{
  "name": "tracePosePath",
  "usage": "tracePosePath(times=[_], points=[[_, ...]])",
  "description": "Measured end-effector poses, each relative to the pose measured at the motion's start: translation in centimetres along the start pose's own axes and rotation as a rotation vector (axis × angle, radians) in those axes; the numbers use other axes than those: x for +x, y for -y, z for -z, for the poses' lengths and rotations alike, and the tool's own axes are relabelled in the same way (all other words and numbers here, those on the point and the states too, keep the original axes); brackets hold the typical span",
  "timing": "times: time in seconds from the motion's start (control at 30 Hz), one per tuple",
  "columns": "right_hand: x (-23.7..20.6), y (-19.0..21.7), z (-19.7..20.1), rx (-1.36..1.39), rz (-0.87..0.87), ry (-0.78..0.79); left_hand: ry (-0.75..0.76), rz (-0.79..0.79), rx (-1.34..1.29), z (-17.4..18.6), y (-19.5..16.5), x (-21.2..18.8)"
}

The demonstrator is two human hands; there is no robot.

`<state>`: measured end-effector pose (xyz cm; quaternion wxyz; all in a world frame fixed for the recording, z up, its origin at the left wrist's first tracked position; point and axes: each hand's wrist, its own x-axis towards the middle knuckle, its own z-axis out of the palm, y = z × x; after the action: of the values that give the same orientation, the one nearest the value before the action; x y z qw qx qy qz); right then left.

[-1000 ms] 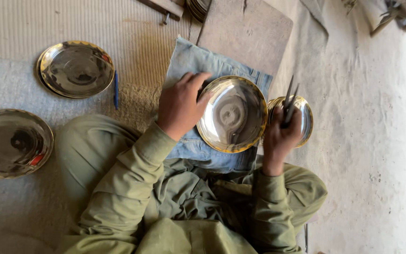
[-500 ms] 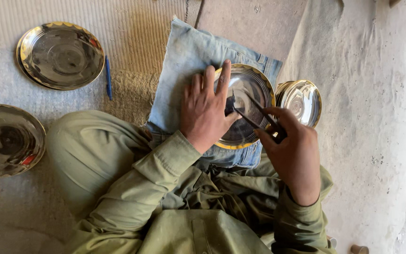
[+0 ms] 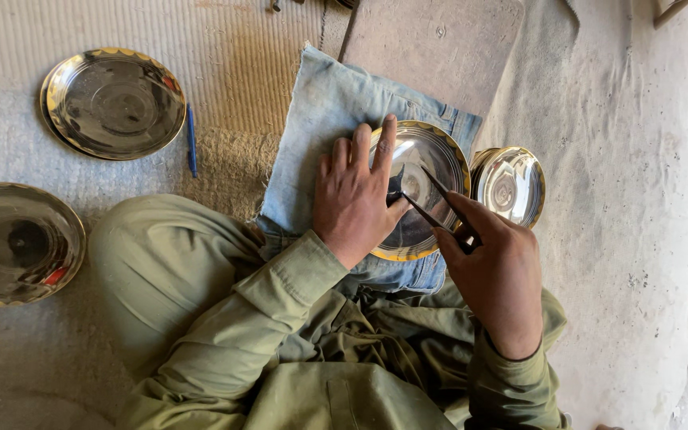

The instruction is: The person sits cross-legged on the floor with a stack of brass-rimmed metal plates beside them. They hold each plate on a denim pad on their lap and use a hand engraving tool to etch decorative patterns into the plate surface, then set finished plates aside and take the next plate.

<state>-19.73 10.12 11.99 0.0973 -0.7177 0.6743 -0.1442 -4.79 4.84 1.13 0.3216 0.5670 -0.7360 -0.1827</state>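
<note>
Left hand (image 3: 356, 199) lies flat, fingers spread, pinning the gilt-rimmed plate (image 3: 424, 179) on the denim pad (image 3: 320, 119); right hand (image 3: 491, 275) is closed on a two-legged pointed tool (image 3: 428, 203), tips resting on the plate

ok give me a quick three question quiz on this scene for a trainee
1. True or false: the left hand lies flat on the gold-rimmed metal plate.
2. What does the right hand hold? A) blue pen B) two-pronged metal tool C) cloth
3. The plate rests on a folded piece of ____ cloth.

Key: 1 true. 2 B, the two-pronged metal tool, tips on the plate. 3 denim, the denim cloth.
</note>
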Motion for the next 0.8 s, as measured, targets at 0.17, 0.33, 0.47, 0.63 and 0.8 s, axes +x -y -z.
tracePosePath(times=[0.17,0.33,0.47,0.63,0.8], points=[[0.2,-0.1,0.0,0.013,-0.003,0.005,0.007,0.007,0.012,-0.3,0.0,-0.1],[0.3,-0.5,-0.1,0.019,-0.003,0.014,-0.022,-0.01,0.02,-0.1,0.0,0.1],[0.6,-0.6,-0.1,0.035,0.01,0.002,0.015,0.01,0.026,-0.3,0.1,0.0],[1.2,0.0,0.7,-0.022,0.085,0.042,0.019,0.024,0.032,-1.0,0.1,0.0],[3.8,0.9,1.4,-0.132,0.267,0.178,-0.028,-0.03,-0.218,0.8,2.3,0.2]])
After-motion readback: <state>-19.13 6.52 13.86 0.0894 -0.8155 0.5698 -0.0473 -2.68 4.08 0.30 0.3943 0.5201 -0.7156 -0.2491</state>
